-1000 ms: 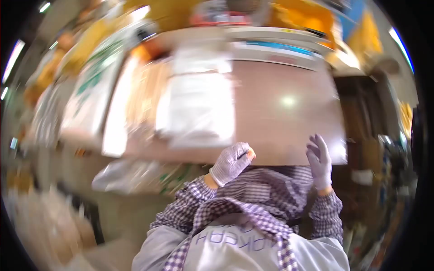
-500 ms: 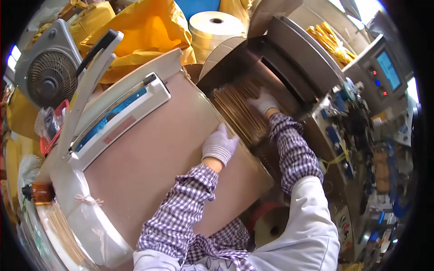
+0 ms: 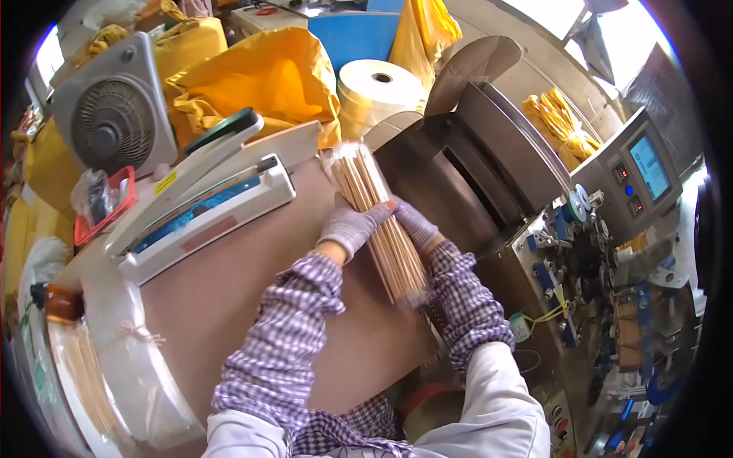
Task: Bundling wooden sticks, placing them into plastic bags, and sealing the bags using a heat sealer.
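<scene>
Both hands grip a bundle of thin wooden sticks (image 3: 398, 256), wrapped in clear plastic, above the right edge of the brown tabletop (image 3: 252, 320). My left hand (image 3: 353, 227), in a pale knitted glove, is closed round the bundle's left side near its middle. My right hand (image 3: 413, 222), gloved alike, holds the right side, its fingers partly hidden behind the sticks. The bundle lies tilted, its far end leaning left. Right beside it is the dark metal bin (image 3: 412, 164) of a machine.
A white and blue hand sealer (image 3: 217, 221) with a raised lever stands at the tabletop's far left. Beyond are a grey fan (image 3: 114, 122), yellow sacks (image 3: 259, 80) and a film roll (image 3: 380, 91). A control panel (image 3: 645, 164) and machine parts fill the right. Plastic bags (image 3: 137, 366) lie left.
The stick bundle has come out of the metal bin to the tabletop's edge. My right hand has moved left with it, and my left hand has taken hold too. The sealer's lever is lower.
</scene>
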`<state>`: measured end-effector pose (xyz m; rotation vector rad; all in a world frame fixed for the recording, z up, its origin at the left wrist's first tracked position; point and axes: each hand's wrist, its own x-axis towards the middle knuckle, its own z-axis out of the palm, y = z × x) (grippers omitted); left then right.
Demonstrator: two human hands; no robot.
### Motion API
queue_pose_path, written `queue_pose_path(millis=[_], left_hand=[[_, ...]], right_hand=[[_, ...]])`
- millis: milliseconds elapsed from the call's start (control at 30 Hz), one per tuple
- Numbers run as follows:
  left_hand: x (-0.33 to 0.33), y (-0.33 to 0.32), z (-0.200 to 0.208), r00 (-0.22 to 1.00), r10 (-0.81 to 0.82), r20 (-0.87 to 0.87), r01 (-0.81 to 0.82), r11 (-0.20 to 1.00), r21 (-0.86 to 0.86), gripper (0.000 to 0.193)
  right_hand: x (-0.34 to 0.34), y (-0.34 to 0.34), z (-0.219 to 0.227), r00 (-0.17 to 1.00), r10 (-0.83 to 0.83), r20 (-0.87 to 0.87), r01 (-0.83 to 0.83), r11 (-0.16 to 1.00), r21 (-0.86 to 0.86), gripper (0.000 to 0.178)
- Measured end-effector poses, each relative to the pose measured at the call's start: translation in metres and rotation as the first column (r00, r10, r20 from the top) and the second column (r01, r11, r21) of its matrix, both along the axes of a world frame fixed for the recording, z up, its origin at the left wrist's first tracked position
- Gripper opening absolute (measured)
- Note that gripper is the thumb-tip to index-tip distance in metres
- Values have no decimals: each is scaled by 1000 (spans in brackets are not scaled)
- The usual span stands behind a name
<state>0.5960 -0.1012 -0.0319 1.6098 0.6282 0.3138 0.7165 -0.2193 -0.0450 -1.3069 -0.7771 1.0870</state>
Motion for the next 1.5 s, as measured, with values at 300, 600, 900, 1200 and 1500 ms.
queue_pose_path(millis=[300,600,900,1200,1500], left_hand=[[-242,-42,90,903,-322,284,119,824,554,108],[-400,-93,85,829,-14,559,72,994,-82,73],[-429,-122,-6,837,321,443,272,458,-846,64],[-446,-125,-14,900,319,298,78,554,-829,60],[-539,-20,23,584,777,234,-533,151,832,46]], right_hand=[[-196,-34,120,791,-35,611,-253,891,378,131],[-368,-51,124,973,-35,229,-80,877,474,114],[-362,-1,88,766,636,-92,-611,765,204,76],[-383,13,77,693,718,-67,-707,694,138,27],[-383,14,76,791,612,-14,-608,782,-141,24]])
